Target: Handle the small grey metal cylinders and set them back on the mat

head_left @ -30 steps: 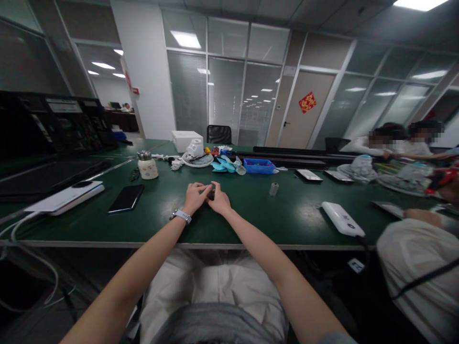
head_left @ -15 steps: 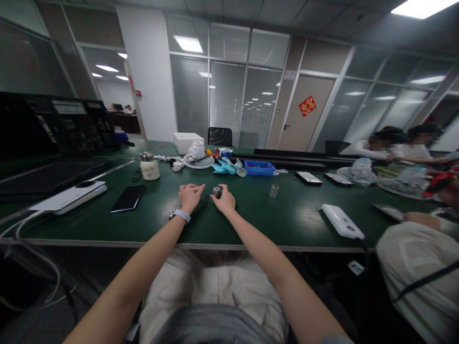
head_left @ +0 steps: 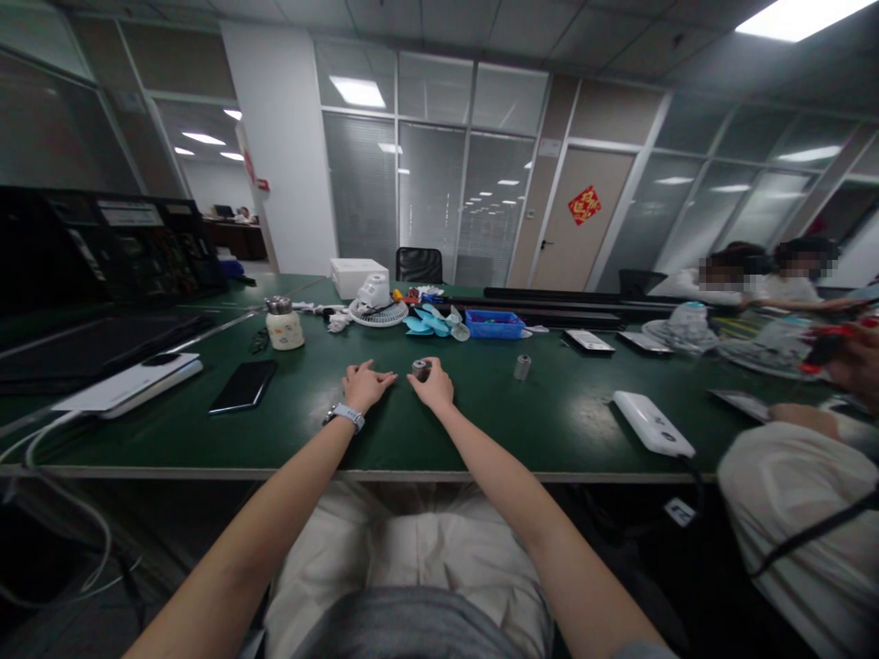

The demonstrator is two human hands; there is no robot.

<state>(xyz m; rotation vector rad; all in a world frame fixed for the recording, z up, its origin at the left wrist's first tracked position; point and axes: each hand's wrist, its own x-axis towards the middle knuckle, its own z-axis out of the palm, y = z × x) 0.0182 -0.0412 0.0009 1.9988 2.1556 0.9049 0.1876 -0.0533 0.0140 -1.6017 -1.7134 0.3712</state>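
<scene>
My right hand (head_left: 432,389) rests on the green table (head_left: 481,421) with its fingers closed round a small grey metal cylinder (head_left: 420,369), held upright. My left hand (head_left: 365,384), with a watch on the wrist, lies just to the left of it, fingers loosely curled on the table and nothing visible in them. A second small metal cylinder (head_left: 522,367) stands alone on the table to the right of my hands.
A black phone (head_left: 243,385) and a white flat device (head_left: 130,384) lie at left, a white power bank (head_left: 652,423) at right. Further back are a cream flask (head_left: 284,323), a dismantled white fan (head_left: 374,302), blue fan blades (head_left: 432,322) and a blue tray (head_left: 494,323). Other people work at right.
My hands were pressed together on the cylinder a second ago. They have come apart: the right keeps the cylinder, the left has drawn off to the left.
</scene>
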